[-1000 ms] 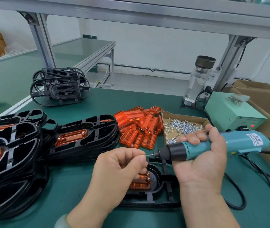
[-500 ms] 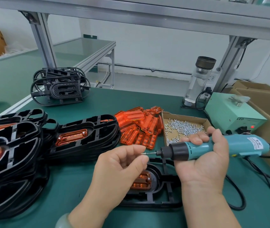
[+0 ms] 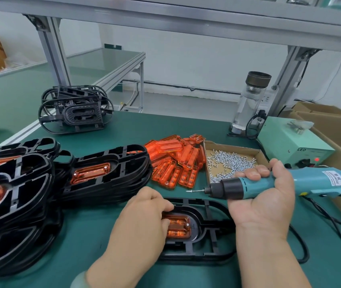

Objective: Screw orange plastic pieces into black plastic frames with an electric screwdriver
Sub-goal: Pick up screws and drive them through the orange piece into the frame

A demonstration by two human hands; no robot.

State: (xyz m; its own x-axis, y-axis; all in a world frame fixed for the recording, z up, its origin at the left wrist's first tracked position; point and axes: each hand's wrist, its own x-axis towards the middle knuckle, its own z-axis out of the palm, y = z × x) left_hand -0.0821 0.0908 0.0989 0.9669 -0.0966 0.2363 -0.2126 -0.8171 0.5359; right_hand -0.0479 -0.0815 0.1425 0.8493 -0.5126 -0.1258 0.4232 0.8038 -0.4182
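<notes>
Left hand (image 3: 144,221): bent fingers clamping down on 1 black frame (image 3: 209,253), which lies flat on the bench (image 3: 165,129) right in front of me. Fingertips are on the inner rim, thumb on the left end of the orange piece (image 3: 179,226).

That is 1 orange piece seated in the frame, with 1 screw head (image 3: 187,224) visible at its right end. The left end is under my hand, so I can't tell.

Right hand (image 3: 265,196): wrapped around 1 electric screwdriver (image 3: 319,181), held level above the frame and pointing left. 1 screw (image 3: 190,191) sits on the bit tip, clear of the frame.

- Frame stacks (image 3: 107,173), left: at least 3 orange inserts showing on the top layers. Total frames not countable.
- 1 heap of bare frames (image 3: 76,109) at the far left.
- Loose orange pile (image 3: 176,161) behind the work: well over a dozen, exact count not readable.
- 1 cardboard tray (image 3: 209,163) of screws just right of the pile: far too many to count.
- 1 green control box (image 3: 290,142) with its red lamp lit.
- 1 clear bottle (image 3: 250,100).
</notes>
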